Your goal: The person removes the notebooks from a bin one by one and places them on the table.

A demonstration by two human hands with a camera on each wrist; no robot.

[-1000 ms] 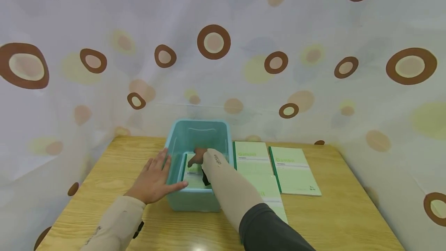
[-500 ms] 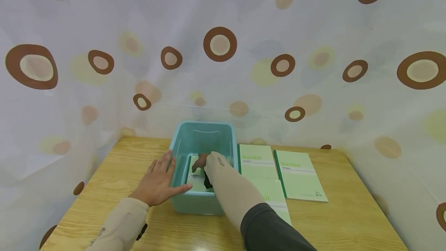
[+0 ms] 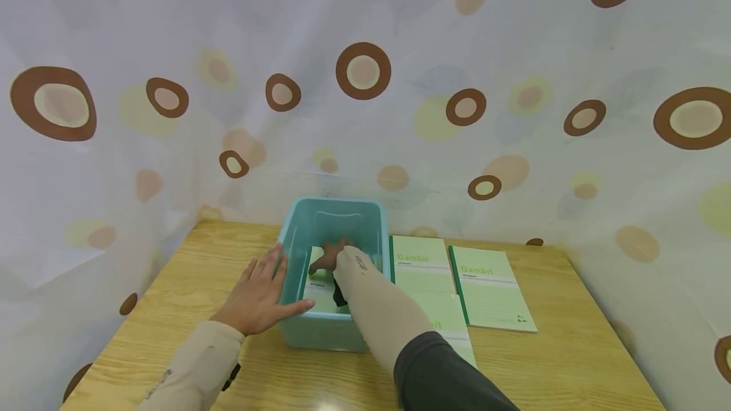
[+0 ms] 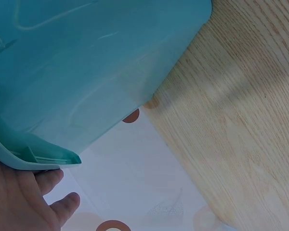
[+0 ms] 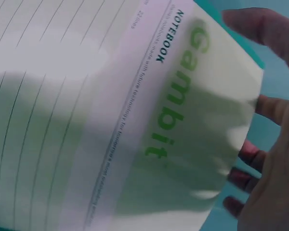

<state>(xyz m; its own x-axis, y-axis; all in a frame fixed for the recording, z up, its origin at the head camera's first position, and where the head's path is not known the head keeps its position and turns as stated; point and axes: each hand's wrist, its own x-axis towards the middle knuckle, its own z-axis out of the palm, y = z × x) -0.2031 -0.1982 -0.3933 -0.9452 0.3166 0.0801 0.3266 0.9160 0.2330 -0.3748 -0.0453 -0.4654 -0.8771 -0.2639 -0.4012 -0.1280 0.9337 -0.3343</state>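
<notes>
A light blue-green plastic bin (image 3: 323, 333) stands on the table in the head view. My left hand (image 3: 258, 289) rests on the bin's left side, fingers spread and thumb reaching over the near rim; in the left wrist view its fingers lie outside the wall. Inside the bin is a pale green Gambit notebook (image 5: 130, 110) with a green spine. My right hand (image 5: 274, 120) reaches down to it, thumb at the spine corner and fingers curled at the top edge, their tips partly hidden behind it. The sleeve covers part of the bin in the head view.
Three more matching notebooks lie right of the bin: one behind (image 3: 419, 265), one at the far right (image 3: 492, 288), and one nearer (image 3: 451, 322), partly under the right arm. A spotted white sheet (image 3: 365, 132) hangs behind the wooden table (image 3: 559, 360).
The view has shifted slightly, so everything sits a little further right. The notebook in the bin and my right hand have moved slightly toward the bin's far end. My left hand stays on the bin.
</notes>
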